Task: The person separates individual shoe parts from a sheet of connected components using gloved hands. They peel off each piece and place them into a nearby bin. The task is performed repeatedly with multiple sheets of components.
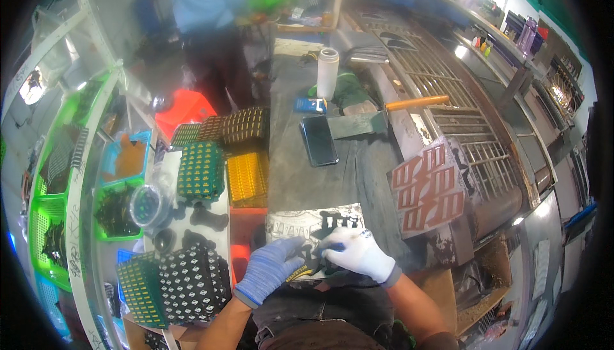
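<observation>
Black cut-out piece (pixel 327 225) on a pale printed sheet (pixel 300 223) at the near edge of the grey desk (pixel 345 177), both hands over it. Left hand (pixel 268 268) in a blue glove, fingers curled around a dark band-like item (pixel 300 272). Right hand (pixel 355 252) in a white glove, fingertips pinched on the black piece. Likely slip: gloves dulling the feel, the thin piece sliding off the sheet and over the desk edge into the lap. Phone (pixel 318 140) and orange-handled cleaver (pixel 377 118) well apart, so little danger there. Stacked studded cards (pixel 192 283) near the left elbow, easily knocked over.
</observation>
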The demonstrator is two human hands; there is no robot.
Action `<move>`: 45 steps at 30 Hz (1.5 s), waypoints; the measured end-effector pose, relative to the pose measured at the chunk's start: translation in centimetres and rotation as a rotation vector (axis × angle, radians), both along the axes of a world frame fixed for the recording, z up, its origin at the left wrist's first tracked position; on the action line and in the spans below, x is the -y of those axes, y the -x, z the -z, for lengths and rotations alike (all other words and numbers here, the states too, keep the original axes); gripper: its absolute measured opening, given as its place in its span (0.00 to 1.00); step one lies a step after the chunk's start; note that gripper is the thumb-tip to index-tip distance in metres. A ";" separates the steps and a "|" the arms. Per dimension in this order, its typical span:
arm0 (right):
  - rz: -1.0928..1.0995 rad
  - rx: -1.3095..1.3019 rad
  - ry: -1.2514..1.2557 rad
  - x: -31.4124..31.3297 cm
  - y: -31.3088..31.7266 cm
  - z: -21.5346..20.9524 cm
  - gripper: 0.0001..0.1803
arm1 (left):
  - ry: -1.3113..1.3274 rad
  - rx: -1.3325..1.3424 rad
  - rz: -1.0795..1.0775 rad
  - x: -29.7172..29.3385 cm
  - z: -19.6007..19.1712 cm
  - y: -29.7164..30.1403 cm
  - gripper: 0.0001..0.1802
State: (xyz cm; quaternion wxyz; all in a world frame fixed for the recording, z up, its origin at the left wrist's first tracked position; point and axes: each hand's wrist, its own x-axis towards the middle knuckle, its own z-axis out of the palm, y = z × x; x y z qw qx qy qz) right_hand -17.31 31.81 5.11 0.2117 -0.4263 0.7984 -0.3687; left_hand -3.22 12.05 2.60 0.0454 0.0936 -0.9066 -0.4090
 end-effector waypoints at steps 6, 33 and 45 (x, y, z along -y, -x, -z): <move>-0.006 -0.077 0.135 -0.8 -0.2 0.0 0.11 | -0.025 0.010 0.026 0.3 0.4 0.0 0.18; 0.069 0.193 0.094 -1.2 -0.5 0.9 0.12 | 0.029 -0.073 0.066 0.5 1.4 -1.1 0.17; 0.130 -0.380 -0.092 -2.5 0.7 1.1 0.07 | -1.098 -0.181 -0.158 5.5 4.4 -3.1 0.24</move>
